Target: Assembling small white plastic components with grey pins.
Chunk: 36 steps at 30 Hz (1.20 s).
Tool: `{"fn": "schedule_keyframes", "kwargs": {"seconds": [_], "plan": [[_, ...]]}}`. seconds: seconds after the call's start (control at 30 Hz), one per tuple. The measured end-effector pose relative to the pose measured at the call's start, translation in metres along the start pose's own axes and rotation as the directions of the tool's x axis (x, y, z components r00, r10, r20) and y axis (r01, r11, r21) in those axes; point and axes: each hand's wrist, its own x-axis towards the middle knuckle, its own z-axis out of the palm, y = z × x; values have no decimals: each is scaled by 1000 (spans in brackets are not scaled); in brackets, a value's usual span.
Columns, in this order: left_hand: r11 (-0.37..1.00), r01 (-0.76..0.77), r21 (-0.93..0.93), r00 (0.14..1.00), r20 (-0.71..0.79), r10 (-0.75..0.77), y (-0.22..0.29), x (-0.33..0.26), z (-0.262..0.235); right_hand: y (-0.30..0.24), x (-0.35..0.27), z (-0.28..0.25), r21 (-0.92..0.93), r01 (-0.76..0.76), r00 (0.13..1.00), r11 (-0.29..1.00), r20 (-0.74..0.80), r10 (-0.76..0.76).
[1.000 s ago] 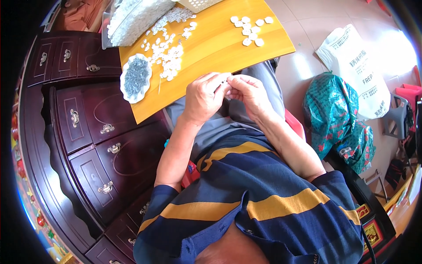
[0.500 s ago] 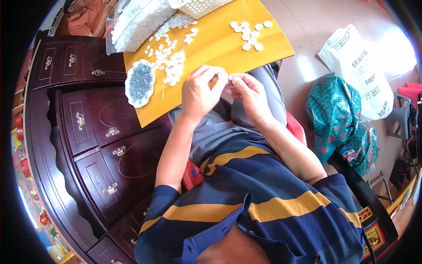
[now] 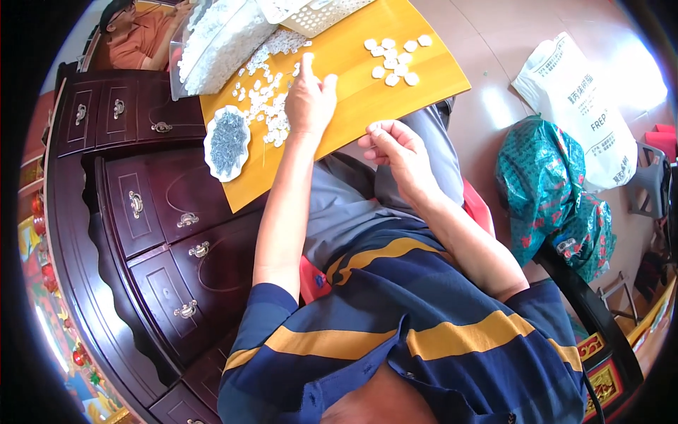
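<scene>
My left hand (image 3: 309, 104) reaches over the yellow tabletop (image 3: 353, 99), index finger stretched and thumb apart. Nothing shows in its grip. Beside and beyond it lie loose small white plastic pieces (image 3: 263, 99), partly hidden by the hand. Over my lap, at the table's near edge, my right hand (image 3: 395, 147) pinches thumb against fingers; what it holds is too small to make out. A white scalloped dish (image 3: 242, 159) of thin metal pins (image 3: 227, 141) sits left of my left forearm. Several white six-sided pieces (image 3: 400, 70) lie grouped at the table's right.
A transparent bin (image 3: 185, 86) heaped with white pieces and a white perforated basket (image 3: 321, 18) stand at the table's far side. Dark wooden drawers (image 3: 159, 191) line the left. Another person (image 3: 138, 39) sits at the far left. A green bag (image 3: 537, 177) and white sack (image 3: 579, 106) are on the right.
My left hand has parted from my right and moved forward over the table, its index finger straightening. The right hand stays nearly in place, still pinching.
</scene>
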Motion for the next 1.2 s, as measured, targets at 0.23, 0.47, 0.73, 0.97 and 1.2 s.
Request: {"fn": "schedule_keyframes", "kwargs": {"seconds": [0.23,0.47,0.73,0.97,1.2], "plan": [[971,-26,236,999,48,15,-15,31,-2,2,-4,3,-33,-54,997,998,52,56],[975,0,223,997,73,-17,0,-2,-8,2,-1,1,-32,-50,998,998,42,51],[998,-35,46,999,26,34,-10,-37,-11,3,-4,4,-22,-59,996,998,66,60],[965,-49,257,997,68,32,-27,-1,-13,4,-3,3,-36,-59,995,998,83,62],[960,-19,280,991,136,-19,-6,-25,-23,4,-3,2,-46,-73,993,996,90,77]]}}
